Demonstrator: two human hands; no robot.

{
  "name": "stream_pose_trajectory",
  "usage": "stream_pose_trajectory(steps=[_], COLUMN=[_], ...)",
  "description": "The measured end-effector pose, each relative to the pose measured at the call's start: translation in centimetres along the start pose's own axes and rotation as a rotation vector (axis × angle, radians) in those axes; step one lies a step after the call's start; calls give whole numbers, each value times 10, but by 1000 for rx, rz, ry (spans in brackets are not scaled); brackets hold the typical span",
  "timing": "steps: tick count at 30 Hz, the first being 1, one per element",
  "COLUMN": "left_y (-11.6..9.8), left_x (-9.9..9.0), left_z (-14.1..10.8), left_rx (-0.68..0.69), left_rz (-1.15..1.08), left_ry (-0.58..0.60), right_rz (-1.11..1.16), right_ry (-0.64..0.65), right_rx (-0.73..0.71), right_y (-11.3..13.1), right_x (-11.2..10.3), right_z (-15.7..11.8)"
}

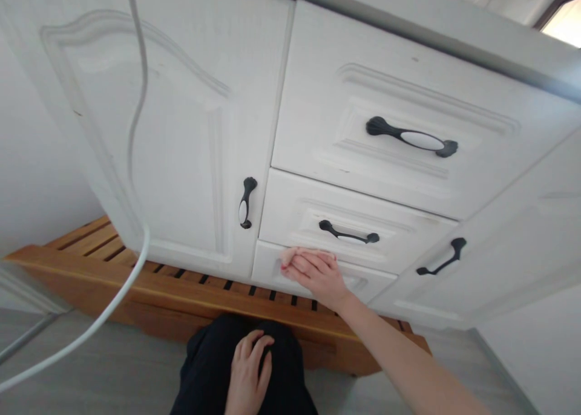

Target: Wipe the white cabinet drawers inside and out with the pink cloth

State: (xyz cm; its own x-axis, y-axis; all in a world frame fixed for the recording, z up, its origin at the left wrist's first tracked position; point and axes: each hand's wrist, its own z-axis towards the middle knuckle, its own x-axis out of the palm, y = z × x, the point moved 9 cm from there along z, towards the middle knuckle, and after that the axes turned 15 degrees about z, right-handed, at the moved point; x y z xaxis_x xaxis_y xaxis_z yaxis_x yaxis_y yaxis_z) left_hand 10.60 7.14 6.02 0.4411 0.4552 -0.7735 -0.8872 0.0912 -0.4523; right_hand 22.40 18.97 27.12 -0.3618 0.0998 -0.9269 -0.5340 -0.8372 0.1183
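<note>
My right hand point(315, 276) reaches to the front of the bottom drawer point(376, 282) of a white cabinet. Its fingers are pressed together over something pale pink point(324, 254), mostly covered by them; it looks like a folded cloth, but I cannot be sure. Above the hand, the middle drawer point(281, 209) is closed and has a dark handle point(348, 233) with a white inlay. On my dark trousers point(204, 366) rests my left hand point(250, 369), fingers loosely bent and apart, holding nothing.
A slatted wooden bench point(181, 300) runs along the cabinet's foot, before my knees. From above, a white cable point(109, 306) hangs at the left. The top drawer point(318, 100), left door point(181, 130) and right door point(499, 245) are closed, their handles jutting out.
</note>
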Motion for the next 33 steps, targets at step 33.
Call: stream_pose_trajectory(steps=[33], left_y=[3], left_x=[3], left_z=[-6], left_rx=[-26], left_rz=[-28], left_ry=[19], right_rz=[-261], right_ry=[-259], right_rx=[-390], right_y=[82], right_x=[56], right_z=[98])
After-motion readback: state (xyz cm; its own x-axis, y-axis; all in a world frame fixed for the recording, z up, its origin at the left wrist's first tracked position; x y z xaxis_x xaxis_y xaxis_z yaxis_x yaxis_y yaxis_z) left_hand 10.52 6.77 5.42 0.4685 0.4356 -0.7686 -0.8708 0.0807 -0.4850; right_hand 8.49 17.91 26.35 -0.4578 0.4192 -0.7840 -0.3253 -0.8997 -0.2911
